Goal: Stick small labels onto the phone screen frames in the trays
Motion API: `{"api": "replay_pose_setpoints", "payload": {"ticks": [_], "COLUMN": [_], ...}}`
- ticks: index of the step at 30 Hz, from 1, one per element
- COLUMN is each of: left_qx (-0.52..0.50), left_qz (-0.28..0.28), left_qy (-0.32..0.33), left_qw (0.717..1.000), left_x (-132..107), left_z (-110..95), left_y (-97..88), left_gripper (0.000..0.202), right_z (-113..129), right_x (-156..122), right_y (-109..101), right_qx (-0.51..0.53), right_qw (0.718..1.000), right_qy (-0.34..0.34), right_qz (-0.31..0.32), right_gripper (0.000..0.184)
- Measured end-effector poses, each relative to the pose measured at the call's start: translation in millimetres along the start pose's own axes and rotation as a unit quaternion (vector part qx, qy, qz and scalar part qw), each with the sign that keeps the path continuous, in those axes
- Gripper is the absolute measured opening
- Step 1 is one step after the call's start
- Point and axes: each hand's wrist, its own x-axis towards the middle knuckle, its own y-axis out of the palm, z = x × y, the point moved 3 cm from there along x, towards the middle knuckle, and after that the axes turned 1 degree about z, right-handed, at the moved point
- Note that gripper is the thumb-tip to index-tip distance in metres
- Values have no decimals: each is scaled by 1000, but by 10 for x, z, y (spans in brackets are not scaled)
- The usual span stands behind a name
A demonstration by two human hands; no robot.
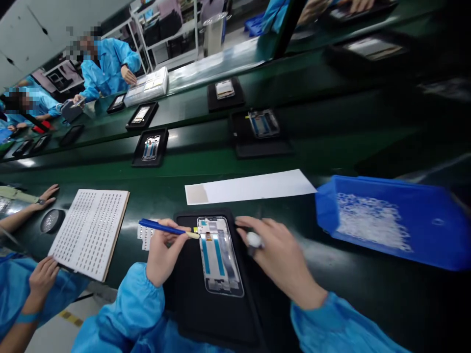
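Note:
A phone frame (220, 255) with blue strips lies in a black tray (221, 314) right in front of me. My left hand (164, 252) is closed round a blue-handled tool (162, 227) whose pale tip touches the frame's upper left edge. My right hand (279, 255) rests at the tray's right side, fingers curled, with a small white object (254, 239) on a finger. Both my sleeves are blue.
A blue bin (390, 220) of white bits stands at the right. A white paper strip (250, 186) lies beyond the tray. A perforated white board (90, 230) is held by a neighbour's hands (42, 279) at left. Several black trays (150, 147) ride the green belt; other workers sit far left.

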Motion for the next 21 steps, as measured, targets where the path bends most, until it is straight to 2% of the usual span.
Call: {"api": "replay_pose_setpoints", "payload": {"ticks": [2, 4, 8, 12, 17, 21], "left_qx": [16, 24, 42, 48, 39, 45], "left_qz": [8, 12, 7, 4, 19, 48], "left_qy": [7, 12, 4, -5, -5, -3], "left_qw": [1000, 1000, 999, 999, 999, 998], "left_x": [6, 8, -4, -3, 7, -36], "left_z": [26, 37, 64, 95, 103, 110], "left_y": [14, 10, -72, -134, -58, -3], "left_gripper": [30, 28, 27, 26, 25, 30], "right_z": [102, 163, 349, 555, 726, 817], "right_x": [89, 141, -64, -480, -806, -877], "right_y": [221, 317, 194, 28, 63, 81], "right_qx": [5, -8, 3, 65, 75, 124], "right_qw": [999, 998, 995, 987, 978, 971], "right_qy": [-23, -46, -100, -135, -165, -168], "right_qz": [34, 31, 4, 59, 107, 119], "right_gripper": [22, 23, 19, 16, 39, 31]}}
